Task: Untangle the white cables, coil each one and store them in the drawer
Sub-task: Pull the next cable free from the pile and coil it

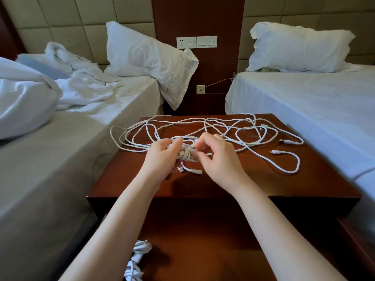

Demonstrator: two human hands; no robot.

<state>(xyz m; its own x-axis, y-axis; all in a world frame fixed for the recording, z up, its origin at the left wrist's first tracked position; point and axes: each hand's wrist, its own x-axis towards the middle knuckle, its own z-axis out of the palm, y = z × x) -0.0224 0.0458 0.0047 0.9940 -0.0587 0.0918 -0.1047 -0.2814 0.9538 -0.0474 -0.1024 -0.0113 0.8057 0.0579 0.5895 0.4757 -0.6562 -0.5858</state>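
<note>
A tangle of white cables (205, 128) sprawls over the dark wooden nightstand top (223, 179), with loops reaching left past its edge and loose plug ends at the right. A tight knot (185, 154) sits at the middle. My left hand (162, 157) grips the knot from the left. My right hand (219, 159) pinches a strand at the knot's right side. Below, the open drawer (203, 240) holds coiled white cables (138, 258) at its left, partly hidden by my left forearm.
A bed with rumpled white bedding (60, 118) lies left of the nightstand, and a made bed (314, 102) lies right. Pillows lean on the padded headboard. Wall sockets (196, 42) sit on the wood panel behind.
</note>
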